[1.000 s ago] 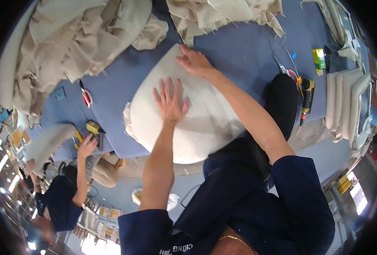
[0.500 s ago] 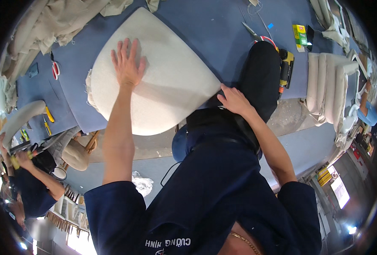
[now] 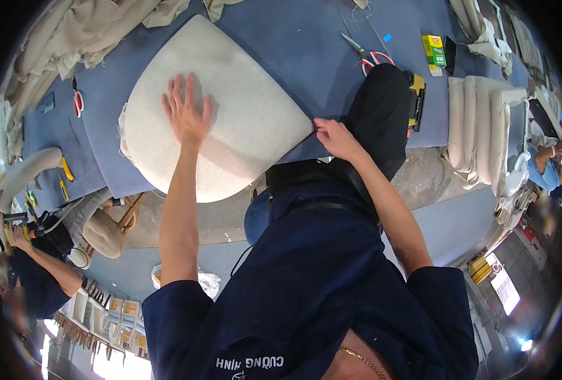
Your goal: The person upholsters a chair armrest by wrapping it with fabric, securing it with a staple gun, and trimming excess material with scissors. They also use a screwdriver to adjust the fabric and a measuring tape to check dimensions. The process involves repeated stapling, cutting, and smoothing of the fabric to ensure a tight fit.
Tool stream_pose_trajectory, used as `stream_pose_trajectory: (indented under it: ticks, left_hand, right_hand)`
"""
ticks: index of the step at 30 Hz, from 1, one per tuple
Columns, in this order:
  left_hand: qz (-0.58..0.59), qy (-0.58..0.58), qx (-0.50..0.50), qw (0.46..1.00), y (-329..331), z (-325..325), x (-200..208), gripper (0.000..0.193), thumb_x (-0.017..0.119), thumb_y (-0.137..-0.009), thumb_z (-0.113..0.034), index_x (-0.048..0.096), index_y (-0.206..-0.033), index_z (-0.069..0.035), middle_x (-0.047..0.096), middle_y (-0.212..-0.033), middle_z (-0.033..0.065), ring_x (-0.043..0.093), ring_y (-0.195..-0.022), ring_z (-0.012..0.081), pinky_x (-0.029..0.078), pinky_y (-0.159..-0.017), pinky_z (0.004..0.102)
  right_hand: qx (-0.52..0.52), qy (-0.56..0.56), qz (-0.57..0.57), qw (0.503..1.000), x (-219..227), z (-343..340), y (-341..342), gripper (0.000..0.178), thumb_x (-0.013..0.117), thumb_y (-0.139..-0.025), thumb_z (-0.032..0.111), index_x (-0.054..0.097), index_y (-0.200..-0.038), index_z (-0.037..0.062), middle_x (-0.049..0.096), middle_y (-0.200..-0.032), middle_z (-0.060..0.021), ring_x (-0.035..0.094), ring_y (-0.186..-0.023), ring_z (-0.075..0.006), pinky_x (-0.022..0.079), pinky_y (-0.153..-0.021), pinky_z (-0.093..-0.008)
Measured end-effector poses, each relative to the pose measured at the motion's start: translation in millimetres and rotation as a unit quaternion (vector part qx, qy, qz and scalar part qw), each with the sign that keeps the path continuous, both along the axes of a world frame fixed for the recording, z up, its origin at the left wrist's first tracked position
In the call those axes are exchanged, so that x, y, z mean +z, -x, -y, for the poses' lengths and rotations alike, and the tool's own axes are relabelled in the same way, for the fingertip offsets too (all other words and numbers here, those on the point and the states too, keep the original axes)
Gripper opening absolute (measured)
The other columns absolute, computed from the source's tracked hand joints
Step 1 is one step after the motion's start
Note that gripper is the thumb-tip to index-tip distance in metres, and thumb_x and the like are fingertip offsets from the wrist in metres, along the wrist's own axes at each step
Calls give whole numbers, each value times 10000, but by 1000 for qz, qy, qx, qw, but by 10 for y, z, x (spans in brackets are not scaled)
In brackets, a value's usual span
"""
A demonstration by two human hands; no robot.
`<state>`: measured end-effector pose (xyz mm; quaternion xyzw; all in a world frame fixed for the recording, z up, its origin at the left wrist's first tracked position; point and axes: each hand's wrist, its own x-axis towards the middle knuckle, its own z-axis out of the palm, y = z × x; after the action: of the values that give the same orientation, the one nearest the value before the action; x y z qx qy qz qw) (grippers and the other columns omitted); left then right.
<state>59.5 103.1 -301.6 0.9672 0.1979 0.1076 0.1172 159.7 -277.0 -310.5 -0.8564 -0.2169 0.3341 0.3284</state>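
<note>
1. cream padded cushion [image 3: 243, 95], rounded triangle, lies on blue worktop [image 3: 281, 35] in front of person; 1 corner points away, 1 points right, curved near side hangs past worktop edge.
2. loose frayed cloth [image 3: 123, 136] sticks out at cushion's left side.
3. left hand [image 3: 186, 117]: palm down on cushion, fingers spread, thumb held apart, grasping nothing.
4. right hand [image 3: 338, 138]: fingers partly curled, fingertips at cushion's right corner; can't make out if corner is pinched or only touched.
5. person's dark-trousered knee [image 3: 382, 95] up by worktop, just right of right hand.
6. red-handled scissors [image 3: 373, 59] beyond knee, blades apart; yellow and black power tool [image 3: 417, 101] beside knee, partly hidden by it.
7. yellow-green box [image 3: 434, 50] further right, padded cream pieces [image 3: 477, 126] lined up nearer.
8. far left: crumpled beige fabric [image 3: 97, 28], 2nd red-handled scissors [image 3: 78, 103] near it.
9. lower left: co-worker's hand [image 3: 20, 237] on a tool, details too small.
</note>
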Motion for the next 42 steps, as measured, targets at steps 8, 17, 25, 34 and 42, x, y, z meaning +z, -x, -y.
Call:
stream_pose_trajectory:
  ticks: [8,17,25,34,42]
  left_hand:
    - [20,17,16,1000,32,16,6,615,624,-947,-338,458,-1524,-206,413,-1575,93,320,-1498,326,196,-1236,543]
    - [14,7,31,999,10,-10,-44,595,621,-942,-336,477,-1508,-220,426,-1568,77,326,-1496,308,205,-1242,525]
    - [19,9,26,999,22,-2,-48,600,606,-941,-326,474,-1514,-210,412,-1582,77,324,-1501,299,195,-1252,516]
    - [-41,53,-54,996,442,968,-113,909,683,-882,-447,279,-1603,-69,251,-1662,197,159,-1552,420,89,-1248,625]
    - [-173,-69,-132,974,956,2036,-197,832,635,-872,-54,334,-1584,-362,264,-1654,151,262,-1506,465,270,-1165,692]
  right_hand:
    - [-30,58,-82,994,-4,-133,-11,351,576,-920,38,664,-1258,-4,705,-1191,-223,683,-1127,-362,540,-970,-422]
    - [28,8,-98,995,-64,-167,-283,310,530,-905,18,712,-1153,-22,737,-1053,-217,722,-988,-356,548,-894,-382]
    - [31,55,4,998,54,-165,-723,327,619,-900,190,719,-1162,22,724,-1127,-209,701,-1019,-383,547,-911,-442]
    - [-63,292,290,909,223,471,-2522,314,708,-865,259,705,-1119,74,712,-1170,-186,687,-1074,-393,546,-927,-514]
    - [26,428,161,889,-74,686,-2887,365,762,-854,262,674,-1160,83,720,-1162,-183,684,-1129,-381,554,-960,-487]
